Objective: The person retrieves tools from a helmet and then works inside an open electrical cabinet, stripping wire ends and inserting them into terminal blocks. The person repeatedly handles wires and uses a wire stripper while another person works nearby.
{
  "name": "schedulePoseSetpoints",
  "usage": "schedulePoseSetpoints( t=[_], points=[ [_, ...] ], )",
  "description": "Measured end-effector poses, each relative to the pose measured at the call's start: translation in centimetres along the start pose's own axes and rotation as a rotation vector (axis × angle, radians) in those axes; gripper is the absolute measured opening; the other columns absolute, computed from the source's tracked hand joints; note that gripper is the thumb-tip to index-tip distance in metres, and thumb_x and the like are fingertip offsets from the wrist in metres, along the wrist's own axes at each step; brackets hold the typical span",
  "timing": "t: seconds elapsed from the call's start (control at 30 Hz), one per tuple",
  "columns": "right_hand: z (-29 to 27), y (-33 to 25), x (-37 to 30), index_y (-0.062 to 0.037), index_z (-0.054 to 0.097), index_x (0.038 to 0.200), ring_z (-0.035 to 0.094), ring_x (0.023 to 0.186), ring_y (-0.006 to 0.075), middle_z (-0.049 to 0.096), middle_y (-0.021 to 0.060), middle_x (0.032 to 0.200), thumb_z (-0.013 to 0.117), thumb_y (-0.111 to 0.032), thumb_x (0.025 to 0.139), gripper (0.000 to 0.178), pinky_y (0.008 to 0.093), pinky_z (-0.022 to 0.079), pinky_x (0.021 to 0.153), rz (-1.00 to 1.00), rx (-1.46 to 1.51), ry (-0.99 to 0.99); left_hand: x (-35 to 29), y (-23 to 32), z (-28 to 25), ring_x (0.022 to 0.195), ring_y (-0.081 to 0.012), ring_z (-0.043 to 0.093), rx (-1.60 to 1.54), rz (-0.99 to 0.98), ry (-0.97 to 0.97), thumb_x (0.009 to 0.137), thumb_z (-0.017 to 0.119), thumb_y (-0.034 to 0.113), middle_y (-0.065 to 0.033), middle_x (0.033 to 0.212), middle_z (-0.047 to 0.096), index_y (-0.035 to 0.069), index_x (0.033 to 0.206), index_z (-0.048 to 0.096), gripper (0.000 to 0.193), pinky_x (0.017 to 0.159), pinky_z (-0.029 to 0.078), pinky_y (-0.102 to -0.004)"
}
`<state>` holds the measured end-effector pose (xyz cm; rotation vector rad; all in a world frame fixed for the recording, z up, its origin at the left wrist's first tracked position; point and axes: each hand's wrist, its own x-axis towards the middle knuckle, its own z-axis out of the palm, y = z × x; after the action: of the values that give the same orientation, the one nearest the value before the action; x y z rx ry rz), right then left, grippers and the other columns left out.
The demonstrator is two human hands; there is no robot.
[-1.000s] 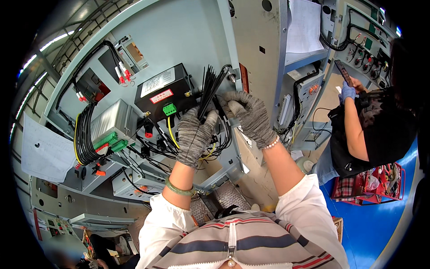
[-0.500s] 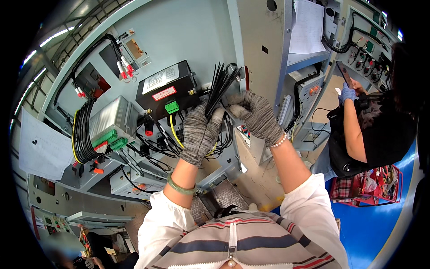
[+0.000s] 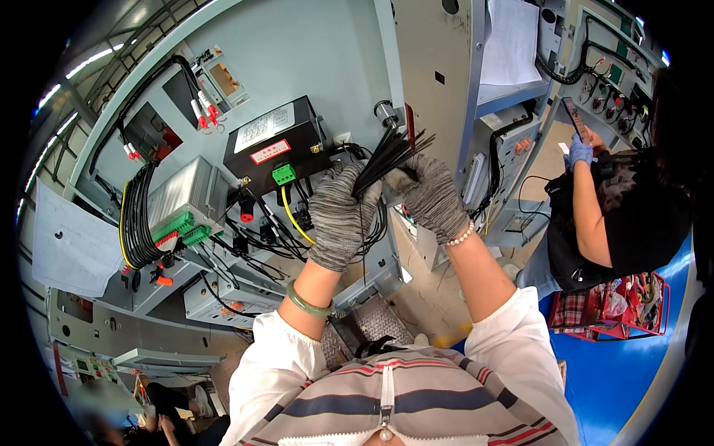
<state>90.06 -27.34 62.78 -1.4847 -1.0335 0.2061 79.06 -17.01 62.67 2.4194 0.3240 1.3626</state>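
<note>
My left hand (image 3: pixel 338 212), in a grey striped knit glove, is closed around a bundle of thin, stiff black cable ties (image 3: pixel 390 160). Their loose ends fan out up and to the right. My right hand (image 3: pixel 433 197), gloved alike, is beside the bundle with fingers curled and thumb drawn in; what its fingertips pinch, if anything, is hidden. Just left of my left hand is a black box (image 3: pixel 275 141) with a green terminal plug (image 3: pixel 283 175) and a yellow wire (image 3: pixel 295 219). Black wires (image 3: pixel 379 230) hang behind and between my hands.
A finned metal module (image 3: pixel 186 197) with green connectors and a looped wire bundle (image 3: pixel 134 215) sits left in the grey cabinet. Paper sheets (image 3: pixel 74 238) hang at far left. At right, a person (image 3: pixel 610 215) holds a phone (image 3: pixel 574 117) near a red basket (image 3: pixel 610 308).
The cable ties have tilted over to the right, toward my right hand. My left hand has shifted slightly right, while my right hand has lowered a little. A metal cylinder behind now shows.
</note>
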Motion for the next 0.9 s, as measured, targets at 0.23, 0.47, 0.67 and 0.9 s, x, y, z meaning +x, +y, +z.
schedulePoseSetpoints(
  t=[0.23, 0.47, 0.67, 0.9],
  points=[
    [0.3, 2.2, 0.3, -0.0015, 0.063, 0.093, 0.06, 0.065, 0.0166, 0.063, 0.0106, 0.07, 0.061, -0.013, 0.078, 0.019, 0.0294, 0.048, 0.062, -0.147, -0.089, 0.086, -0.1, 0.4, 0.0, 0.079, -0.032, 0.057, 0.116, 0.064, -0.01, 0.069, 0.069, 0.011, -0.0151, 0.087, 0.057, 0.004, 0.092, 0.06, 0.026, 0.069, 0.047, -0.0365],
    [2.1, 2.0, 0.1, -0.0012, 0.052, 0.11, 0.059, 0.075, 0.0125, 0.062, 0.0055, 0.084, 0.062, 0.0, 0.076, 0.035, 0.0252, 0.049, 0.072, -0.221, 0.196, 0.144, -0.8, -0.2, -0.3, 0.075, -0.0301, 0.057, 0.082, 0.091, -0.049, 0.062, 0.067, 0.003, -0.012, 0.086, 0.057, 0.007, 0.096, 0.062, 0.035, 0.067, 0.048, -0.0346],
    [2.5, 1.4, -0.4, -0.0007, 0.052, 0.107, 0.059, 0.078, 0.012, 0.061, 0.0063, 0.085, 0.062, -0.001, 0.076, 0.033, 0.0249, 0.048, 0.072, -0.256, 0.315, 0.162, -0.7, 0.1, -0.3, 0.077, -0.0279, 0.058, 0.112, 0.088, -0.041, 0.064, 0.063, 0.001, -0.0111, 0.084, 0.058, 0.009, 0.098, 0.062, 0.035, 0.067, 0.048, -0.0334],
    [0.0, 2.7, -2.0, -0.0018, 0.058, 0.096, 0.055, 0.071, 0.0104, 0.06, 0.0034, 0.076, 0.062, -0.003, 0.076, 0.021, 0.0237, 0.045, 0.066, -0.117, 0.116, 0.295, -1.2, -0.7, 0.3, 0.083, -0.0294, 0.058, 0.209, -0.008, 0.012, 0.068, 0.064, 0.004, -0.0114, 0.09, 0.06, 0.009, 0.097, 0.061, 0.029, 0.072, 0.048, -0.0361]
  ],
)
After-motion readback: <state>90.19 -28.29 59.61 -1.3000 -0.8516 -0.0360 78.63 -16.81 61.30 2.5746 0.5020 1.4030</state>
